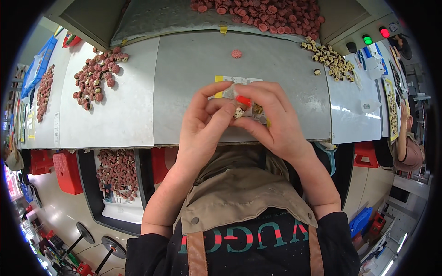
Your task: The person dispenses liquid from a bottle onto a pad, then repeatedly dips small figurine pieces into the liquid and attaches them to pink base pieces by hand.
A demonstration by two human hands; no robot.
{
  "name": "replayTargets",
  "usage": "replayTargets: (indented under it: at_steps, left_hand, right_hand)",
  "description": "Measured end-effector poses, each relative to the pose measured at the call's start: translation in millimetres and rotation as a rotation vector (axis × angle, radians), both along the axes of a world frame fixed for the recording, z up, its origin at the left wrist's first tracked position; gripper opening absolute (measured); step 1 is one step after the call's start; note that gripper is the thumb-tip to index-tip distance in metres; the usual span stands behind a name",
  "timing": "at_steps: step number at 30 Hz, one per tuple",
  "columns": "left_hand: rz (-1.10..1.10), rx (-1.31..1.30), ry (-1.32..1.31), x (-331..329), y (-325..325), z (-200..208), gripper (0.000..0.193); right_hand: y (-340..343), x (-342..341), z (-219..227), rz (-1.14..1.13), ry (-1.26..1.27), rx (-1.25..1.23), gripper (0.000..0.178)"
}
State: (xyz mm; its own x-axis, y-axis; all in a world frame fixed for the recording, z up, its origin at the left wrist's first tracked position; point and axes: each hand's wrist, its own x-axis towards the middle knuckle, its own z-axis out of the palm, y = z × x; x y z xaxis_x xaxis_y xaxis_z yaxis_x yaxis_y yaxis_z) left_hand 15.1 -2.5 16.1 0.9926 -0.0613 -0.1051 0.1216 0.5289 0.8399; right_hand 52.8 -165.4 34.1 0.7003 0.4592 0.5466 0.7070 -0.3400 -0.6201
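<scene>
My hands meet over the middle of the grey worktable (193, 92), fingers curled in. Between the fingertips is a small cream-and-dark piece (239, 112), with my left hand (202, 124) pinching it by thumb and forefinger. The thumb of my right hand (278, 122) presses close under it, fingers curled over the top. A small bright red thing (243, 100) shows between the fingers; its kind is unclear. Under my hands lies a printed sheet with yellow edges (251, 80), partly hidden. Beyond them sits a single pink bumpy piece (236, 54).
Pink cup-shaped pieces (276, 16) are heaped at the back. Cream-and-dark pieces (336, 62) lie at right, reddish bumpy balls (96, 76) at left. A dark tray (90, 184) with similar balls stands below the table's edge. Another person (410, 142) is at the far right.
</scene>
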Motion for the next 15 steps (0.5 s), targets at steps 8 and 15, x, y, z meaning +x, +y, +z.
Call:
replayTargets:
  at_steps: [8,15]
  left_hand:
    - [-0.027,0.086,0.003,0,-4,3,0.044]
    - [0.052,0.227,-0.107,-7,-20,-3,0.052]
  right_hand:
    - [-4,2,-6,0.012,0.044,-0.028,0.043]
    - [-9,10,-18,-0.018,-0.16,-0.054,0.035]
